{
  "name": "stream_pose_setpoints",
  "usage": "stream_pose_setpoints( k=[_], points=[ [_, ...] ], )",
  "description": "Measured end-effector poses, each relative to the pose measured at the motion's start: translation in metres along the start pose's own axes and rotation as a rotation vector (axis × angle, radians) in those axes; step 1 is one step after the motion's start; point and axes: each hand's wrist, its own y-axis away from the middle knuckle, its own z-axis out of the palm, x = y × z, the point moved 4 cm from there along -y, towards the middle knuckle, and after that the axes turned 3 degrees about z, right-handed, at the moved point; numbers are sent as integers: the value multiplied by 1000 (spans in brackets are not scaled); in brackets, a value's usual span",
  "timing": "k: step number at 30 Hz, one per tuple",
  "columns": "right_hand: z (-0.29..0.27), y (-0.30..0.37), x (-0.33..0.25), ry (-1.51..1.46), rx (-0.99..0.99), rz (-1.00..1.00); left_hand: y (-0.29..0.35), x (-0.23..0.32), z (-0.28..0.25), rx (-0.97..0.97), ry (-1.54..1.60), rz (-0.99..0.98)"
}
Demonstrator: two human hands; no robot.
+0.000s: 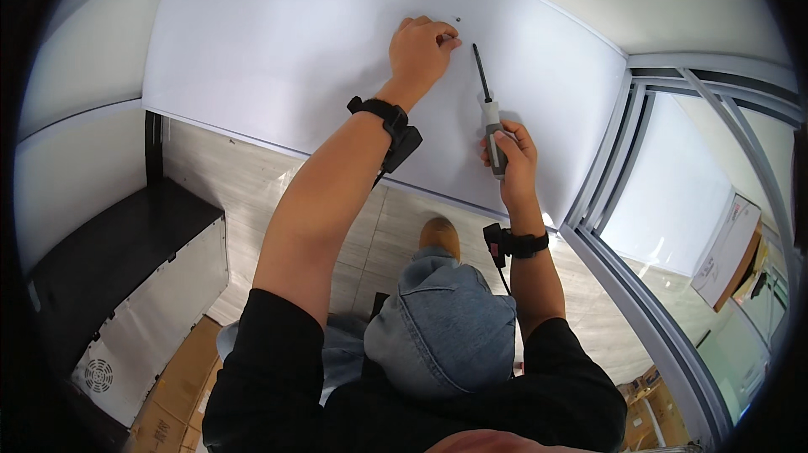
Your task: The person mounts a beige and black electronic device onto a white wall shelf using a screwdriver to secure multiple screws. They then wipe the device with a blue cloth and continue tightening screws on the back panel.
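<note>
My right hand [515,150] is wrapped round the grey and white handle of a screwdriver [493,129]. Its dark shaft points away from me, with the tip over the white tabletop [278,40]. To the left of that tip, my left hand [421,50] is closed in a pinch, thumb and forefinger together. Something small and dark shows at those fingertips, too small to make out. Just beyond them a tiny dark piece [458,19], like a screw, sits on the white surface, apart from both the fingers and the screwdriver.
Grey metal framing [606,150] runs along the table's right end. A black-topped cabinet [135,242] stands at lower left, above brown cardboard [181,369]. An open carton [728,251] is at far right. Black devices are strapped to my left wrist [391,125] and right wrist [518,242].
</note>
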Motion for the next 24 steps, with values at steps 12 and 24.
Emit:
stream_pose_setpoints(
  k=[12,24],
  points=[
    [19,16,-23,126,-144,-160,28,-28,-46,-82,313,-229],
    [286,170,-111,920,-983,-382,221,-12,-377,470,1168,-435]
  ],
)
